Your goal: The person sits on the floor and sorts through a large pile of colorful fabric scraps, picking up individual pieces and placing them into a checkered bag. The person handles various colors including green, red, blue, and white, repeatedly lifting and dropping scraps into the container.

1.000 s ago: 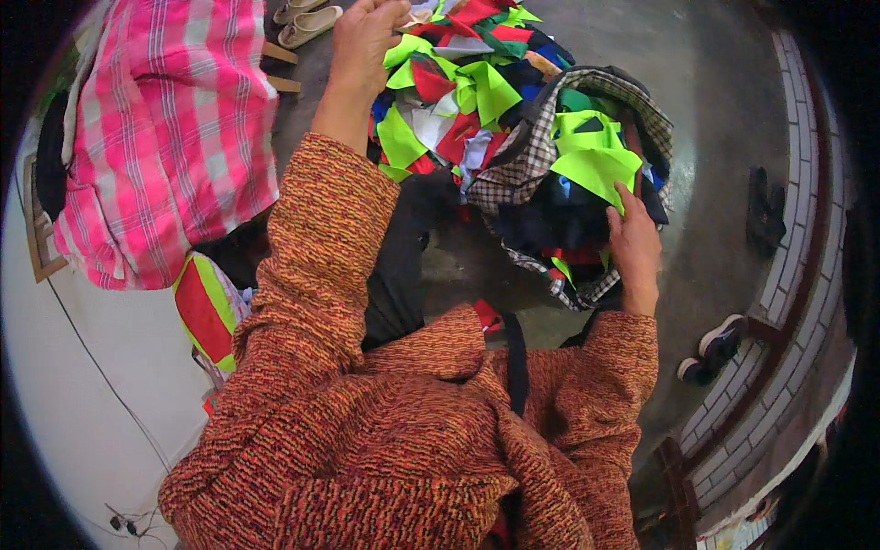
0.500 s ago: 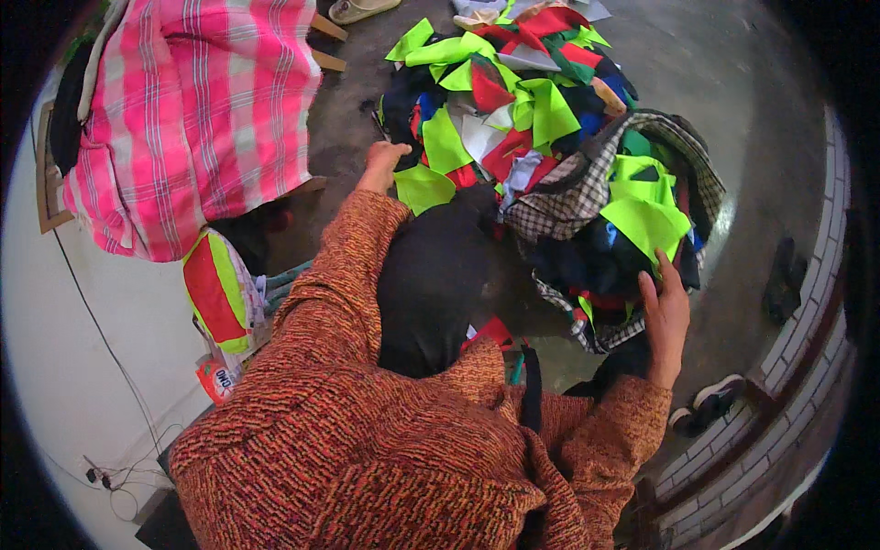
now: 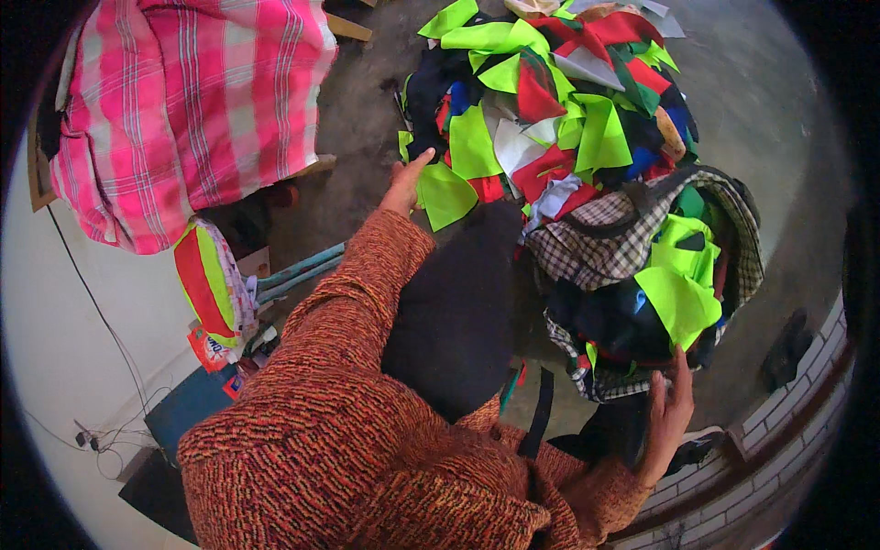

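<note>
My left hand (image 3: 404, 186) reaches to the near left edge of a heap of cloth scraps (image 3: 600, 37) on the floor. Its visible fingers are apart, beside a neon yellow-green scrap (image 3: 446, 197); no grip on it shows. At the right, my right hand (image 3: 672, 412) has its fingers spread, with nothing held. One fingertip comes up to the lower corner of another neon scrap (image 3: 678, 298). That piece lies on dark cloth inside a black-and-white checked fabric bag (image 3: 587, 243), whose mouth gapes open. My dark-clad knee (image 3: 449, 321) is between both arms.
Pink plaid cloth (image 3: 202, 101) drapes over something at the left, with a wooden leg (image 3: 348, 27) beside it. A red and neon striped bundle (image 3: 206, 284) and a red packet (image 3: 209, 350) lie below. Cables (image 3: 96, 440) trail by the wall. Dark shoes (image 3: 786, 353) lie at right.
The view has shifted, so the heap and bag appear lower and further right. My right hand has drawn back toward me, from the bag's side to its near rim. My left hand stays beside the heap.
</note>
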Demonstrator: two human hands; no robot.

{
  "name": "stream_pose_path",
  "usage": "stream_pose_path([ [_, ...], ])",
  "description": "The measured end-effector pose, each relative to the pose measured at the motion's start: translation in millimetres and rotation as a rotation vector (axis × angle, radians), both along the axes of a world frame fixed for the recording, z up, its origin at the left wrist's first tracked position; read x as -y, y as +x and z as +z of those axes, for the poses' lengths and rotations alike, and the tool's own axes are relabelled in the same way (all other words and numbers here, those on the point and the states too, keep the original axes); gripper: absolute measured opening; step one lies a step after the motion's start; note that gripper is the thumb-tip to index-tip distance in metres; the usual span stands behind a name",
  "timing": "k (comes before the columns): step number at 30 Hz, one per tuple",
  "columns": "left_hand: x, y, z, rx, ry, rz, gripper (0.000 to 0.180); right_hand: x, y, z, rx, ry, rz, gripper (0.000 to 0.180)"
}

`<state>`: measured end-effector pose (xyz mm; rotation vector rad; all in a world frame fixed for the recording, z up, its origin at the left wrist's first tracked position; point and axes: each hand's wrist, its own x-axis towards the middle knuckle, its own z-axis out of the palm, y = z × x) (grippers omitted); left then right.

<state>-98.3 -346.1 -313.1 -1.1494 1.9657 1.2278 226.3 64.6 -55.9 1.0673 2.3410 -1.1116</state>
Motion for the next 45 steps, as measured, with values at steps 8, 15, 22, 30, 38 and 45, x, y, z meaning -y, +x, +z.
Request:
stream_pose_path([
  [8,-51.3,-42.8,-9.9,-0.055,0.026,0.156,0.125,3.1,-6.9,10.4,0.072,-0.057,-0.049,0.047],
  [15,-67.0,-84.3,-72.5,-0.423,0.076,-0.029,0.093,4.1,-10.0,9.9,0.086,-0.075,-0.021,0.047],
  [22,-97.3,-84.1,-27.3,-0.289,0.266,0.182,0.031,8.6,-10.2,10.3,0.094,-0.202,-0.151,0.050],
  [30,-138.4,-69.3,78.0,-0.766,0.452,0.056,0.019,12.7,-28.3,11.0,0.099,-0.157,-0.048,0.048],
  [38,-180.7,-47.8,195.1,-1.465,-0.080,-0.540,0.031,14.8,-25.3,8.5,0.072,-0.133,-0.003,0.051],
  [45,-208.0,-12.8,161.5,-1.137,-0.336,-1.267,0.048,17.8,-33.2,11.6,0.094,-0.143,-0.007,0.049],
])
